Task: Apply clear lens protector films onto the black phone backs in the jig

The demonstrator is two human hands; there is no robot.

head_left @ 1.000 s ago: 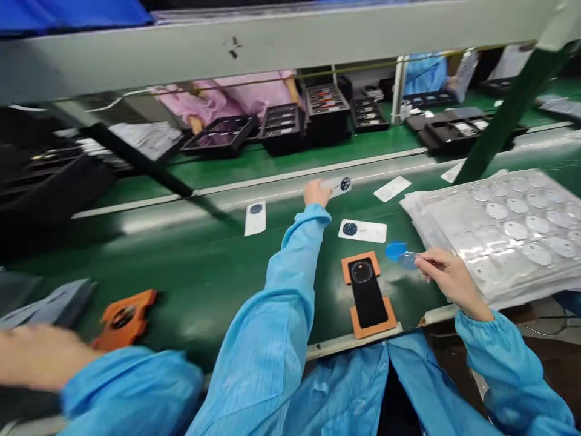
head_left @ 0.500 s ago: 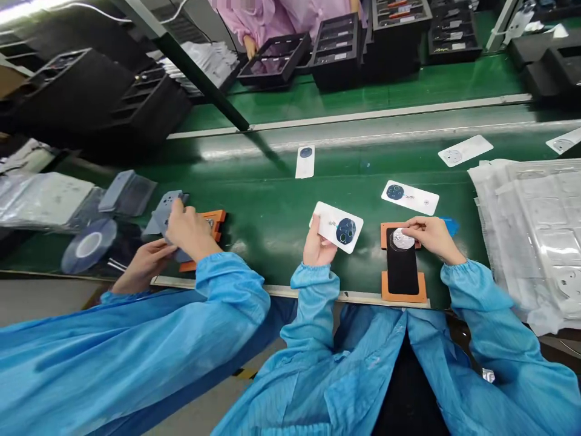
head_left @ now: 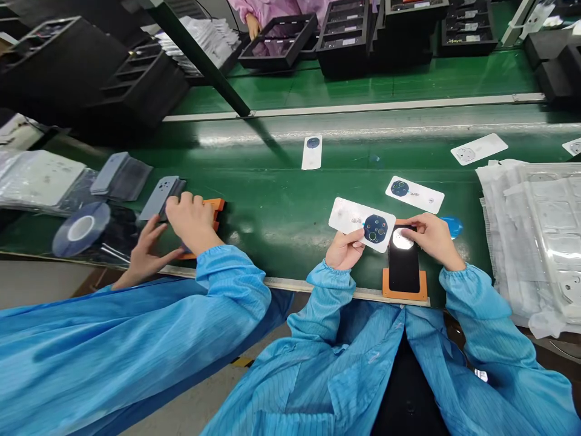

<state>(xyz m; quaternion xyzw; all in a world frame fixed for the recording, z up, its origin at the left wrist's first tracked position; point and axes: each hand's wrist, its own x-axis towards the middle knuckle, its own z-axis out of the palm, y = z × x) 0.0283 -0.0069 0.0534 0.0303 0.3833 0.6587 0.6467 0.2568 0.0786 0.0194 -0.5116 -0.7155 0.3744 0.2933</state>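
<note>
A white card with a dark blue camera-ring print (head_left: 362,222) is held between the thumb and fingers of my left hand (head_left: 345,248). Its right end reaches close to a black phone-shaped panel (head_left: 403,270), which lies in an orange fixture (head_left: 391,294) near the bench edge. My right hand (head_left: 431,235) pinches the edge of a round white piece (head_left: 402,238) at the panel's top. Behind these, another printed card (head_left: 414,194) lies flat on the green surface.
At the left, a co-worker's hands (head_left: 193,224) are over another orange fixture (head_left: 218,206), beside grey plates (head_left: 158,197) and a tape roll (head_left: 82,229). Clear plastic trays (head_left: 551,236) stand at the right. More cards (head_left: 311,152) lie farther back.
My left hand has moved right with the card, towards the fixture. My right hand stays at the round piece, which now looks brighter. The co-worker's left hand has opened wider.
</note>
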